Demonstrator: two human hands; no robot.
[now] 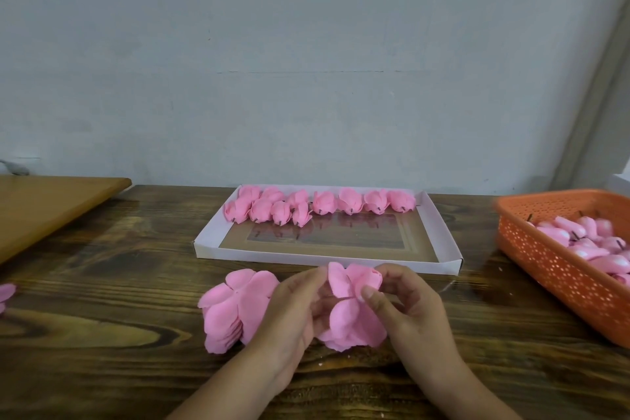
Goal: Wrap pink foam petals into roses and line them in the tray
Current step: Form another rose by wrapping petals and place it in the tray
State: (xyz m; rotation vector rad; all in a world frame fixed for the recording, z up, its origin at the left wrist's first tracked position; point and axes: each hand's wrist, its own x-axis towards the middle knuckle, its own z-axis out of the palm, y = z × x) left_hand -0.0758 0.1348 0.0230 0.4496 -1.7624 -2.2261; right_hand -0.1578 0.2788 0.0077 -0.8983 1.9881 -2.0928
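Note:
Both my hands hold a half-formed pink foam rose [353, 309] just above the wooden table, in front of the tray. My left hand [293, 314] grips its left side and my right hand [405, 309] pinches a petal against the bud with thumb and fingers. A stack of flat pink foam petals [235, 307] lies on the table beside my left hand. The white cardboard tray [327, 257] holds several finished pink roses [320, 203] lined along its far edge, with a second short row at the left.
An orange perforated basket [552, 266] at the right holds several pink buds [586, 239] on dark stems. A lighter wooden board [44, 208] lies at the left. A stray pink petal [5, 295] pokes in at the left edge. A grey wall stands behind.

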